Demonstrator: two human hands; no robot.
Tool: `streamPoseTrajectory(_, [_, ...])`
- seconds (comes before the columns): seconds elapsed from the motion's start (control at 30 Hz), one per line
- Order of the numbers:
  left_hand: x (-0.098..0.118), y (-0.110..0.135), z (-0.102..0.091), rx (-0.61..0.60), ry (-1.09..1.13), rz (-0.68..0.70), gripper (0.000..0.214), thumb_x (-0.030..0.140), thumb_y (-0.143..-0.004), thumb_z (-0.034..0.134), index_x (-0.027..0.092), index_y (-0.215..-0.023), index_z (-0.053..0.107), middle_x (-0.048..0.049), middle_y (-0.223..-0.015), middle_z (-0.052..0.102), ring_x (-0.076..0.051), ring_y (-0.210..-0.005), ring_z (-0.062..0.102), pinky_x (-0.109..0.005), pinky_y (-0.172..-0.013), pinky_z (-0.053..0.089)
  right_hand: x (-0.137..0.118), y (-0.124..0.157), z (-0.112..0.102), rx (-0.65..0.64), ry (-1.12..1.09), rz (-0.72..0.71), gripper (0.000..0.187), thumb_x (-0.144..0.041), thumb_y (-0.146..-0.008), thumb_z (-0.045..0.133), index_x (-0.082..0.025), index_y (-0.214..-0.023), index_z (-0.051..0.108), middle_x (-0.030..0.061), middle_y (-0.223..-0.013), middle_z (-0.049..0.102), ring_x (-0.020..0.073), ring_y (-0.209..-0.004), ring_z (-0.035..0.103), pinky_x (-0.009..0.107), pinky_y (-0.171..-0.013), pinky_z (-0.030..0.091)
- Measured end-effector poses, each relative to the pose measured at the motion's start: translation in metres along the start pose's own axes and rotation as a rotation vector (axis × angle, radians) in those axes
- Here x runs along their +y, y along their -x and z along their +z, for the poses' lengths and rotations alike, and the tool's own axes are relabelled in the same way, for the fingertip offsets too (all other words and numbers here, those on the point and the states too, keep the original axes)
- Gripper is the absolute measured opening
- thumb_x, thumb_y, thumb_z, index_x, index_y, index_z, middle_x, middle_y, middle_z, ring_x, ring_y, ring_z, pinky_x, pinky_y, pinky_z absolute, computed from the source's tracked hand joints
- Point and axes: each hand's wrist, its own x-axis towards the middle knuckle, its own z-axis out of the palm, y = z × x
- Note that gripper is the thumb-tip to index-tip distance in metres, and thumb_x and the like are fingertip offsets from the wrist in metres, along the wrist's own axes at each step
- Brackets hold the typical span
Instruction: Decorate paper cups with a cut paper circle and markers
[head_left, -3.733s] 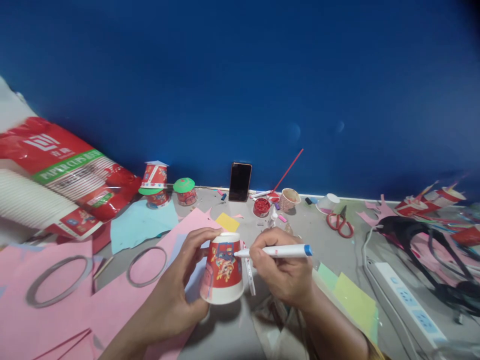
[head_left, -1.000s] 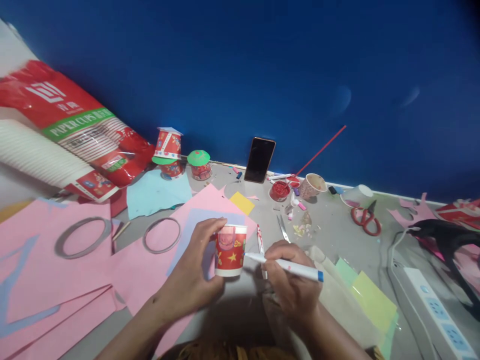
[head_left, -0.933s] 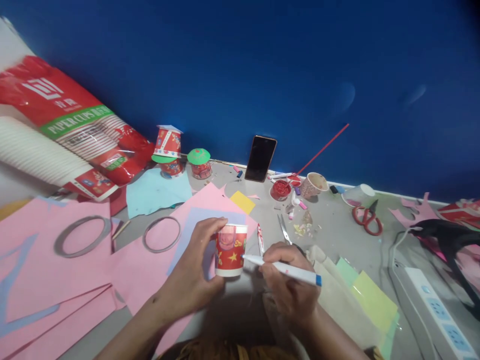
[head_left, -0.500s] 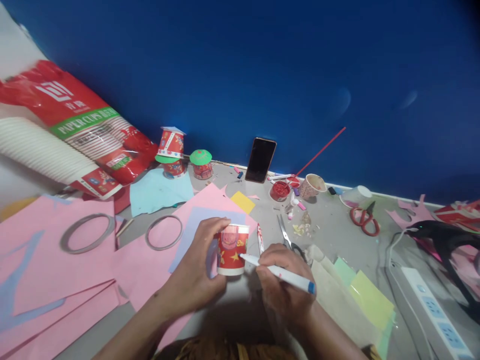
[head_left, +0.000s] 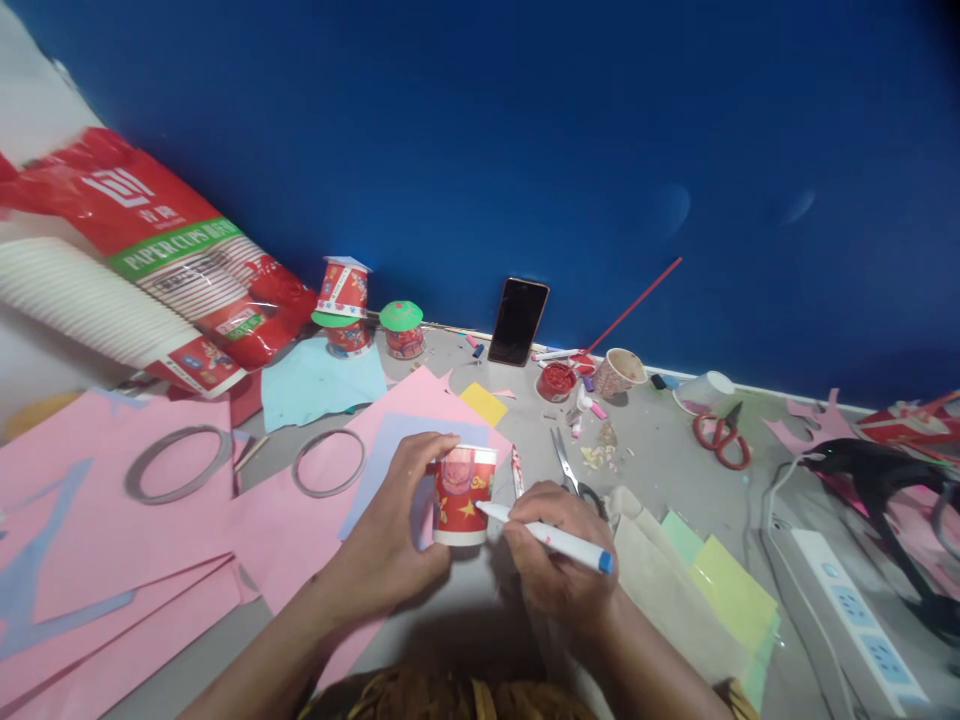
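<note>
A red printed paper cup [head_left: 463,493] stands upright on the grey table, wrapped from the left by my left hand [head_left: 394,535]. My right hand [head_left: 556,555] grips a white marker with a blue end [head_left: 551,535], its tip touching the cup's right side near a yellow star. Small silver scissors [head_left: 568,473] lie just beyond my right hand.
Pink paper sheets [head_left: 105,560] with two tape rings [head_left: 328,462] cover the left. A bag of paper cups [head_left: 135,275] leans at far left. A phone [head_left: 517,320] stands against the blue wall; red scissors [head_left: 716,437], a power strip [head_left: 840,600] and green-yellow paper [head_left: 724,590] lie right.
Since 3.7 s ago the cup has gone from upside down to upright. In the last second the marker tip moved in against the cup's side.
</note>
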Motion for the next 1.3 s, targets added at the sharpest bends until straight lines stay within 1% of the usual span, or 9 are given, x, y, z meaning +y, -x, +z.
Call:
streamPoseTrajectory(0.23, [0.0025,-0.0006,-0.0011,-0.005,-0.006,-0.004,0.091,0.001,-0.068,0.061,0.032,-0.151,0.04,-0.0102,-0.147,0.047,-0.033,-0.141,0.052,-0.058,-0.12,0.049,-0.0008,-0.0003,-0.0016,-0.031,0.001,0.009,0.011,-0.016,-0.095,0.061,-0.024,-0.088,0.064,-0.001,-0.067,0.071,0.0149,-0.056,0.069,0.024,-0.056,0.056])
streamPoseTrajectory(0.47, [0.0018,0.0001,-0.001,0.015,0.017,-0.011,0.089,0.002,-0.069,0.061,0.034,-0.15,0.042,-0.0083,-0.147,0.049,-0.032,-0.141,0.052,-0.054,-0.117,0.052,-0.0021,-0.0003,-0.0014,-0.058,-0.008,-0.001,0.012,-0.016,-0.095,0.06,-0.024,-0.087,0.065,-0.001,-0.065,0.071,0.0154,-0.055,0.069,0.025,-0.055,0.055])
streamPoseTrajectory(0.9, [-0.002,0.0016,-0.0034,0.011,0.038,-0.047,0.09,0.002,-0.069,0.065,0.034,-0.15,0.043,-0.0093,-0.149,0.048,-0.033,-0.143,0.052,-0.055,-0.119,0.052,-0.0059,0.0002,-0.0054,-0.148,-0.058,0.002,0.011,-0.016,-0.094,0.059,-0.024,-0.087,0.064,-0.001,-0.065,0.071,0.0153,-0.053,0.066,0.025,-0.054,0.052])
streamPoseTrajectory(1.0, [-0.002,0.002,-0.004,0.004,0.04,-0.048,0.092,0.002,-0.069,0.064,0.035,-0.151,0.042,-0.0085,-0.15,0.047,-0.033,-0.143,0.052,-0.055,-0.119,0.052,-0.0056,-0.0001,-0.0043,-0.108,-0.068,-0.007,0.012,-0.016,-0.094,0.059,-0.024,-0.087,0.064,-0.0005,-0.065,0.071,0.0152,-0.053,0.067,0.025,-0.054,0.052])
streamPoseTrajectory(1.13, [-0.0007,0.0013,-0.0039,-0.007,0.042,-0.016,0.092,0.002,-0.068,0.062,0.036,-0.151,0.042,-0.0075,-0.15,0.047,-0.032,-0.144,0.051,-0.055,-0.12,0.051,-0.0039,0.0,-0.0023,-0.049,-0.07,0.01,0.013,-0.013,-0.092,0.061,-0.024,-0.087,0.065,-0.0001,-0.067,0.072,0.0163,-0.056,0.069,0.027,-0.057,0.055])
streamPoseTrajectory(1.3, [0.0003,0.0012,-0.0034,-0.002,0.064,-0.007,0.091,0.003,-0.066,0.063,0.034,-0.15,0.045,-0.0088,-0.148,0.05,-0.033,-0.141,0.054,-0.056,-0.118,0.052,-0.0044,-0.0014,-0.0026,-0.048,-0.049,0.031,0.014,-0.013,-0.091,0.06,-0.024,-0.085,0.065,-0.0001,-0.067,0.073,0.0168,-0.055,0.07,0.027,-0.054,0.056])
